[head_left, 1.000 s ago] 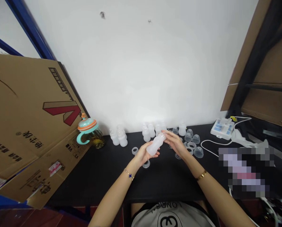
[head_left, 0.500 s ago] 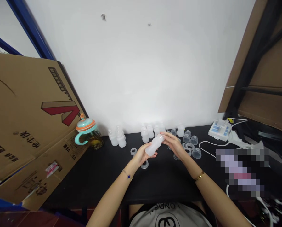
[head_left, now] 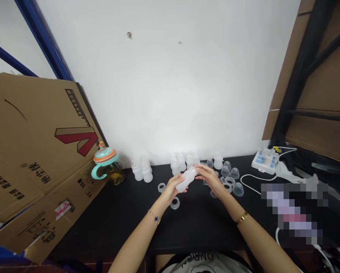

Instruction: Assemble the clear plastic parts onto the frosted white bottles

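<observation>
Leaning in from the left, a cardboard sheet hides that end of a black table set against a white wall. At far right sit a white pump unit and its cord, and a pixelated patch hides whatever lies beside them. Near the cardboard, a jar under a teal-and-orange lid holds something yellow, too unclear to name. Frosted bottles stand in groups along the wall, with clear cups and rings scattered in front.

Raised over the table between both hands, one bottle lies slanted, its long axis rising from lower left to upper right. Its neck points toward the right hand, which is the nearer hand to that end, its fingertips pinching there. The left hand wraps the bottle's lower body, fingers closed around it.
</observation>
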A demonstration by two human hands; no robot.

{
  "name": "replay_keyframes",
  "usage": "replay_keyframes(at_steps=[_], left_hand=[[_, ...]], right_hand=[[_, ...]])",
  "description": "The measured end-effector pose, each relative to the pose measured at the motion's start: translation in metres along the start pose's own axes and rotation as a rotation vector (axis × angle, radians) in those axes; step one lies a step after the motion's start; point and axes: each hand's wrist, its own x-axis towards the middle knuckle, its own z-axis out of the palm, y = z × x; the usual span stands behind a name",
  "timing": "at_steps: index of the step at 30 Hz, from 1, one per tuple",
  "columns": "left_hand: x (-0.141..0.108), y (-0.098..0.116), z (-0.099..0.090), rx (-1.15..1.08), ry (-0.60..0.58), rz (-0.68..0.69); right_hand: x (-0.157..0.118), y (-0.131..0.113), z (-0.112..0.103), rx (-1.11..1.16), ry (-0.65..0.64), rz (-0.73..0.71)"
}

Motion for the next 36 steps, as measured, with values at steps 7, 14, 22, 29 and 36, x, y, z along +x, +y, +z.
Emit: replay_keyframes(at_steps=[7,14,22,29,36], left_hand=[[0.0,-0.0001,0.0007,0.089,-0.001,0.06],[-0.0002,-0.0004,0.0004,0.154,-0.017,0.099],[0.0018,-0.0022,-0.0004,0.234,0.015,0.173],[0.0,0.0015,0.0035,0.247,0.072,0.227],[-0.0028,0.0052,0.0078,0.236,0.105,0.235]], right_hand=[[0.0024,0.0033,-0.0014,0.001,0.009,0.002],[0.0036,0.0045,-0.0021,0.004,0.016,0.023],[0.0017,0.0022,-0.0006,0.014,0.026,0.039],[0.0006,-0.0004,0.0006,-0.011,0.027,0.042],[0.0014,0.0001,0.0001,-0.026,0.034,0.051]])
